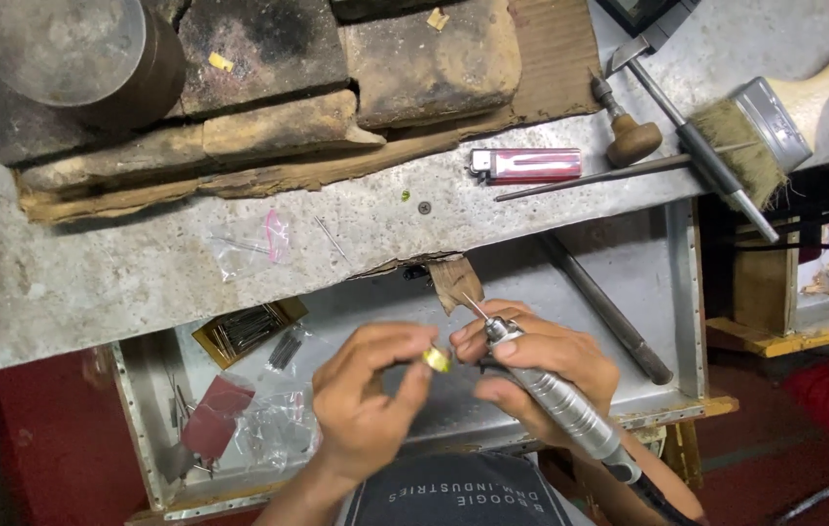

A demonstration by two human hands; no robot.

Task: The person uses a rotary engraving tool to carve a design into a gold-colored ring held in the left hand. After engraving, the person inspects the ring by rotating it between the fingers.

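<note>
Left hand pinches small gold piece at fingertips, above open metal drawer; right hand grips metal rotary tool, tip beside piece; lighter, brush on table

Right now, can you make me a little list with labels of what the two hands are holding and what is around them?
left hand: pinches a small gold piece
right hand: grips a silver rotary handpiece
below hands: open metal drawer
on bench: red lighter, brush, wooden-handled tool
far bench: scorched bricks
</note>
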